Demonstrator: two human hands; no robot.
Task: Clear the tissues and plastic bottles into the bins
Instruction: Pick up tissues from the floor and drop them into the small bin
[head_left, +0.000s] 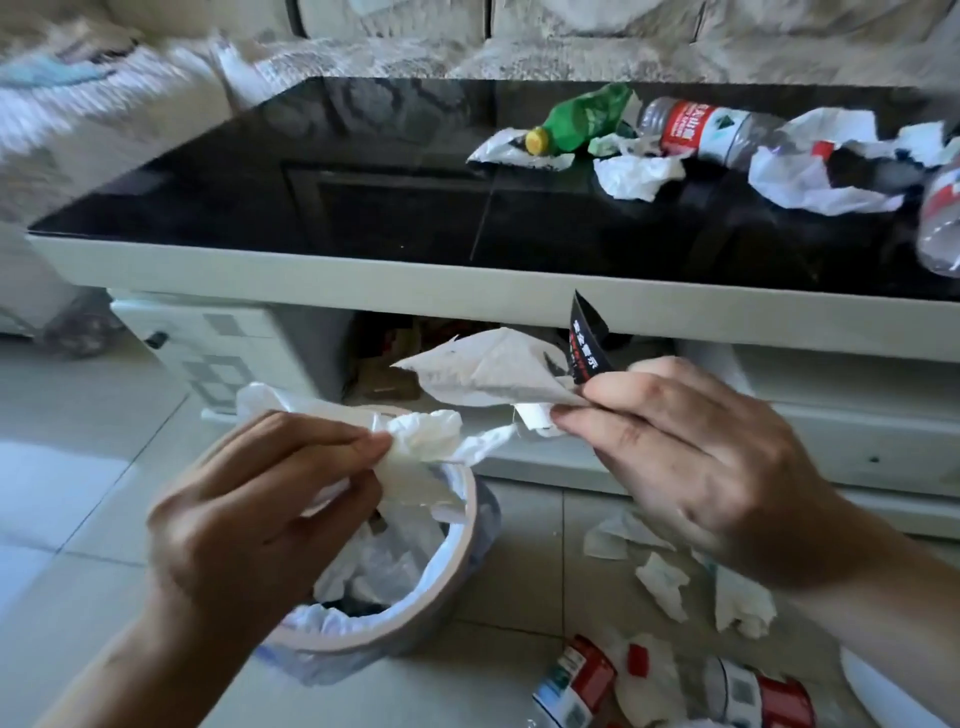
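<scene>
The left hand (260, 499) pinches a crumpled white tissue (421, 441) between thumb and fingers, and it holds this tissue directly above the round bin (457, 566), which has a white plastic liner and some white scraps already inside. Just to the right of this grip, the right hand (691, 457) pinches a second, flatter tissue (483, 374) together with a small black wrapper (584, 338) that stands up from the fingertips; the 2 tissues are almost touching between the hands. Far above both grips, on the black glass table (311, 171), lie a green bottle (576, 122) with a yellow cap, a clear bottle (711, 130) with a red label, and more white tissues around them. Below the right hand, on the tiled floor (78, 493), there are several loose tissues (665, 584), and nearer to the bottom edge some crushed bottles (576, 680) with red labels. At the far right edge another clear bottle is only partly visible and blurred.
</scene>
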